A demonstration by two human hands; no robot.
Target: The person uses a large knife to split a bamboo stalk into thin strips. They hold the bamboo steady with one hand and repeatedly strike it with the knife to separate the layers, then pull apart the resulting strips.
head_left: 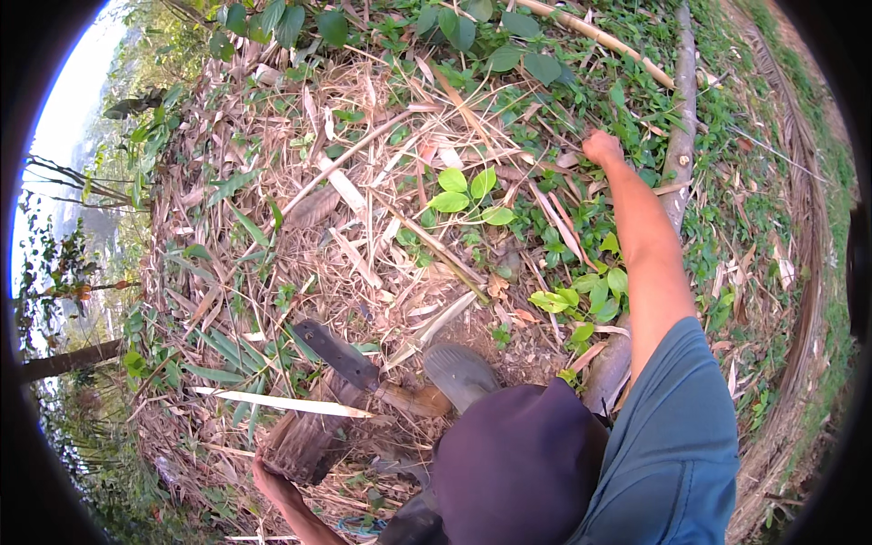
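Observation:
At the far right, my right arm stretches out to the leaf litter. My right hand [601,147] is closed near the ground among dry leaves and green plants; what it holds, if anything, is too small to make out. My left hand [265,480] is at the lower left, against the end of a short brown log [313,440], its fingers mostly hidden. A broad dark-bladed machete [336,354] rests across the top of this log, its wooden handle [413,398] pointing toward my boot [460,374]. Beside the blade lies a pale split strip [282,401] with a pointed end.
A long grey branch [679,154] runs down the right side, close to my right arm. At the top right lies a yellowish bamboo pole [599,38]. Dry leaves and thin sticks cover the slope. A dark cap [518,463] blocks part of the lower view.

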